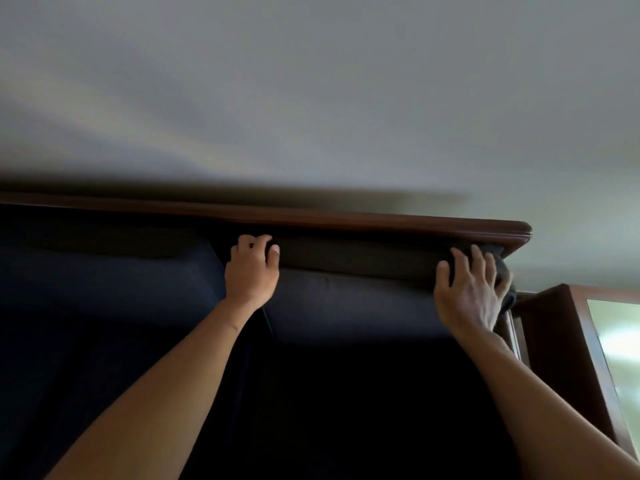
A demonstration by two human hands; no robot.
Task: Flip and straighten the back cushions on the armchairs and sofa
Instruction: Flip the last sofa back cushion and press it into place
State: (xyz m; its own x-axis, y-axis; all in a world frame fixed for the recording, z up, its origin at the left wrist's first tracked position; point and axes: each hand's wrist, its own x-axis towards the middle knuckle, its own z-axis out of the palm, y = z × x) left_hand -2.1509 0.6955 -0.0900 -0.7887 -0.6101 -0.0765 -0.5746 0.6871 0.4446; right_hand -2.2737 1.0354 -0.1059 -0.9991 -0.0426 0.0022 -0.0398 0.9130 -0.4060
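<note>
A dark navy back cushion (356,299) leans against the sofa's back, just under its brown wooden top rail (381,221). My left hand (251,270) curls over the cushion's top left corner and grips it. My right hand (471,292) clasps the top right corner, with its fingers spread over the edge and its thumb on the front. A second navy back cushion (110,282) stands to the left, touching the first. The seat below is too dark to make out.
A pale wall (311,98) rises close behind the sofa. At the right stands a brown wooden frame (568,341) with a glass or mirror panel (620,344), right next to the sofa's end.
</note>
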